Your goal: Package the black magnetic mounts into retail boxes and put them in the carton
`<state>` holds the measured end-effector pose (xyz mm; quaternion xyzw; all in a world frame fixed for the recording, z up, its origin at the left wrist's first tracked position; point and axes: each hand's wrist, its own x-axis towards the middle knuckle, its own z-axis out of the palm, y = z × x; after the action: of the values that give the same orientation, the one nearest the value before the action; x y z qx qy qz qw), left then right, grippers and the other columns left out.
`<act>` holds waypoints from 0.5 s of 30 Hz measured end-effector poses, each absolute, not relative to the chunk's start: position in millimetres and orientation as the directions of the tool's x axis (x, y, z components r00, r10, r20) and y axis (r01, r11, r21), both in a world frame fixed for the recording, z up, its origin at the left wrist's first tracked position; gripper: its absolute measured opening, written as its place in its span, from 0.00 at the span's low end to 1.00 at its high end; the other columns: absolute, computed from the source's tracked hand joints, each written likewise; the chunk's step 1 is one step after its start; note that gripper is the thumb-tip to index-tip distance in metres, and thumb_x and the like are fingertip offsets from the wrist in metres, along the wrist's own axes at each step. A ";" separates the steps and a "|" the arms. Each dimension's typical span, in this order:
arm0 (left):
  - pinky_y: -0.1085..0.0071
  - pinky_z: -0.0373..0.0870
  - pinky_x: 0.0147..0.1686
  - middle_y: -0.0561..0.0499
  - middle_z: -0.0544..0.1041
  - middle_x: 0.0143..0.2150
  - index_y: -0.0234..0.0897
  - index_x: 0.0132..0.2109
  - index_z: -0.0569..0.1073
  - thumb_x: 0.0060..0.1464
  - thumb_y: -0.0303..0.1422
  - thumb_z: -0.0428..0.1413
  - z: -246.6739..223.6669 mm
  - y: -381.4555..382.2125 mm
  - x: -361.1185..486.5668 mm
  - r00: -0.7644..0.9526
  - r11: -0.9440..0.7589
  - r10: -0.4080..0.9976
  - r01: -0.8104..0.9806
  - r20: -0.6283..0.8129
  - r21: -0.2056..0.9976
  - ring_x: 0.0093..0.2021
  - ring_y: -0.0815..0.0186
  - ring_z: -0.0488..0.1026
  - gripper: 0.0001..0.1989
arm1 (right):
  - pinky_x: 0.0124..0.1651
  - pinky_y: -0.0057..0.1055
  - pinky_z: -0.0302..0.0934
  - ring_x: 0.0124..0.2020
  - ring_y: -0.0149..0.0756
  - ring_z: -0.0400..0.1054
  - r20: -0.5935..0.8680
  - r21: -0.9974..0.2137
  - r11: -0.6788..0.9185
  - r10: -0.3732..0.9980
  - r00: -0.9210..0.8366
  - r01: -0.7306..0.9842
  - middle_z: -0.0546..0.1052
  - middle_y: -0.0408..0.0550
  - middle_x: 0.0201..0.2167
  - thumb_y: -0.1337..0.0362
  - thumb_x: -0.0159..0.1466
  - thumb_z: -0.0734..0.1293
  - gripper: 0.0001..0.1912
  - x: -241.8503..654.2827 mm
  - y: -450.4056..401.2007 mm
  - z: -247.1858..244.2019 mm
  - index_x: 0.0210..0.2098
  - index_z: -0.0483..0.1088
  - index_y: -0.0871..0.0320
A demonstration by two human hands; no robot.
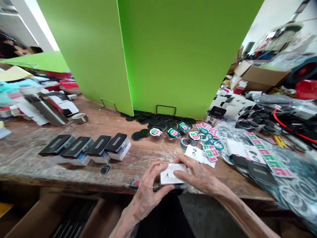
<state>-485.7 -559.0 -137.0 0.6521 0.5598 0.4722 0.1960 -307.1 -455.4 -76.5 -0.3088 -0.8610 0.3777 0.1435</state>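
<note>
A small white box (pixel 172 174) is held at the table's front edge between both hands. My left hand (pixel 150 188) grips its left side, thumb along the near side and fingers at the far left. My right hand (pixel 195 173) wraps its right side, with the thumb on the white top face. Beyond the hands lie a white printed card (pixel 193 153), teal rings (pixel 218 144) and small sticker sheets (pixel 210 152). To the left, several black-and-white boxes (pixel 119 146) stand in a row on the wooden table (pixel 141 152).
Green panels (pixel 170 56) rise behind black discs (pixel 160 125). A metal flask (pixel 47 107) and a cup (pixel 80 118) are at left. Plastic bags of rings (pixel 294 191) crowd the right. An open carton (pixel 32 218) sits below the table.
</note>
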 end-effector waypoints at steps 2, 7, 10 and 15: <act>0.61 0.64 0.57 0.45 0.68 0.56 0.45 0.57 0.66 0.53 0.34 0.60 -137.0 -560.1 -484.8 -0.075 -0.299 0.914 0.538 0.398 0.788 0.58 0.57 0.65 0.24 | 0.40 0.32 0.63 0.36 0.35 0.68 0.051 -0.691 0.560 0.669 -0.742 0.458 0.73 0.43 0.35 0.61 0.65 0.62 0.08 -310.5 -453.1 -76.7 0.42 0.66 0.56; 0.63 0.67 0.54 0.45 0.71 0.55 0.42 0.54 0.68 0.53 0.36 0.60 -130.1 -560.9 -490.3 -0.262 -0.194 0.927 0.271 0.266 0.943 0.55 0.58 0.69 0.22 | 0.45 0.34 0.67 0.44 0.35 0.70 0.111 -0.685 0.603 0.640 -0.760 0.408 0.73 0.48 0.48 0.57 0.70 0.55 0.16 -291.9 -460.2 -75.0 0.55 0.61 0.51; 0.70 0.72 0.41 0.47 0.77 0.46 0.38 0.50 0.69 0.52 0.43 0.60 -124.6 -557.1 -497.9 -0.437 -0.032 0.899 -0.077 -0.005 0.997 0.44 0.62 0.75 0.21 | 0.56 0.42 0.63 0.62 0.43 0.59 0.119 -0.583 0.742 0.481 -0.868 0.331 0.56 0.55 0.66 0.54 0.63 0.66 0.38 -268.9 -471.3 -75.5 0.67 0.45 0.50; 0.71 0.71 0.32 0.47 0.79 0.34 0.34 0.39 0.72 0.56 0.50 0.53 -122.7 -554.2 -502.4 -0.361 0.133 0.908 -0.232 -0.212 0.964 0.32 0.64 0.75 0.21 | 0.60 0.48 0.59 0.66 0.48 0.51 0.392 -0.288 0.940 0.290 -0.873 0.183 0.58 0.54 0.65 0.70 0.61 0.65 0.29 -271.3 -490.8 -94.3 0.61 0.58 0.53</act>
<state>-502.4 -554.2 -122.7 0.2928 0.5769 0.5897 0.4834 -271.3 -490.8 -94.3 -0.1234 -0.9600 0.1218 0.2197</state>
